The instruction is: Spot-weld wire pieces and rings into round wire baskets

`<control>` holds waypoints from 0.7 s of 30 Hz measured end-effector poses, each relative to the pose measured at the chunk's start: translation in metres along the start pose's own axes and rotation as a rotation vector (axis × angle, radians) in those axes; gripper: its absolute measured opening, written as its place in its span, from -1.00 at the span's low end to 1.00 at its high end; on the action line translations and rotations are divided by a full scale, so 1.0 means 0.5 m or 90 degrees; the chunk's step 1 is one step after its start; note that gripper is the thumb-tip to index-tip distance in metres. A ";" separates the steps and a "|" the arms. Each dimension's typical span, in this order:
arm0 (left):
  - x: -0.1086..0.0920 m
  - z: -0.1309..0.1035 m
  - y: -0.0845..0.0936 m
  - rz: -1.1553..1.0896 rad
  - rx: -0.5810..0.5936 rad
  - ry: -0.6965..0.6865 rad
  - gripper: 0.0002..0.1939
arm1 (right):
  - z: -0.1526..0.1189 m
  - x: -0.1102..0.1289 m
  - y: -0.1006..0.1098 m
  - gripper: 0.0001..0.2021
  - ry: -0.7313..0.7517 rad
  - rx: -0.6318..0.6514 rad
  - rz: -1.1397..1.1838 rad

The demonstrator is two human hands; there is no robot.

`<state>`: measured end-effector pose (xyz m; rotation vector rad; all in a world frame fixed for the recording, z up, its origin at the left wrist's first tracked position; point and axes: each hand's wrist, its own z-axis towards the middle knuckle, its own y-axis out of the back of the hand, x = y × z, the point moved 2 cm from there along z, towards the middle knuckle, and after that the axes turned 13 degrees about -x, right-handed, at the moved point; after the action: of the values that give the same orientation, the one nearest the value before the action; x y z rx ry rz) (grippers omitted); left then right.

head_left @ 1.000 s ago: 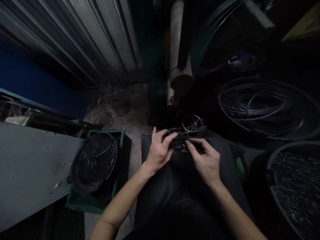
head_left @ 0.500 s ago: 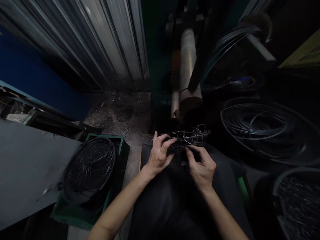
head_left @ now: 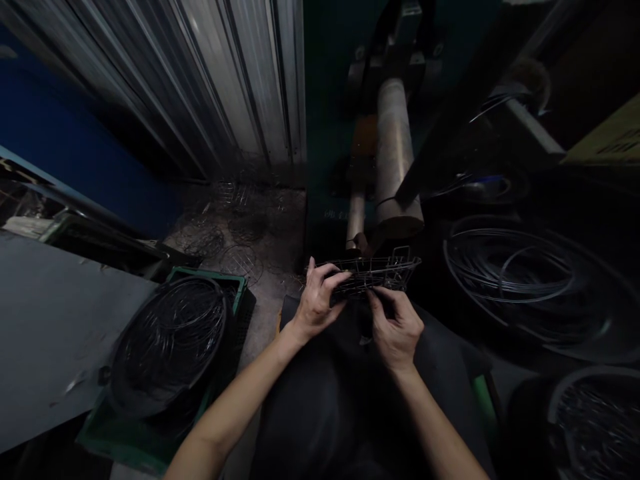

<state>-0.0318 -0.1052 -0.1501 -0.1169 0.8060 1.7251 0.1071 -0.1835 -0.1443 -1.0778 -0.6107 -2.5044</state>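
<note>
Between both hands is a dark wire basket [head_left: 383,267], a frame of thin crossing rods with a small upright loop at its right end. My left hand [head_left: 320,297] has its fingers curled round the basket's left end. My right hand [head_left: 397,323] pinches at the near edge of the basket, right of its middle; whether a separate small wire is between the fingertips is too dark to tell. Just beyond the basket stand the thick metal cylinder [head_left: 396,160] and the thinner metal rod [head_left: 356,220] of a machine.
Left, a round black tub [head_left: 170,340] of wire rings rests on a green crate [head_left: 125,437]. Right are a wide basin [head_left: 525,267] with large wire hoops and a bucket [head_left: 595,427] of small wire pieces. Loose wire rings [head_left: 243,263] lie on the floor near the corrugated wall [head_left: 240,80].
My right hand has shifted slightly left along the basket's near edge. The left hand keeps its hold on the left end. The view has tilted a little, so the machine appears lower.
</note>
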 end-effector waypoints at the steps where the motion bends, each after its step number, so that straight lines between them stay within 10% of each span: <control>1: 0.003 0.002 -0.001 0.001 -0.001 -0.004 -0.44 | 0.001 -0.001 -0.003 -0.91 0.005 -0.001 0.006; 21: 0.032 0.037 -0.010 0.014 -0.014 -0.026 -0.45 | 0.029 -0.005 -0.035 -0.89 0.024 -0.017 0.012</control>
<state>-0.0267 -0.0813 -0.1460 -0.0879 0.7607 1.7525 0.1092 -0.1609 -0.1414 -1.0376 -0.5565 -2.5176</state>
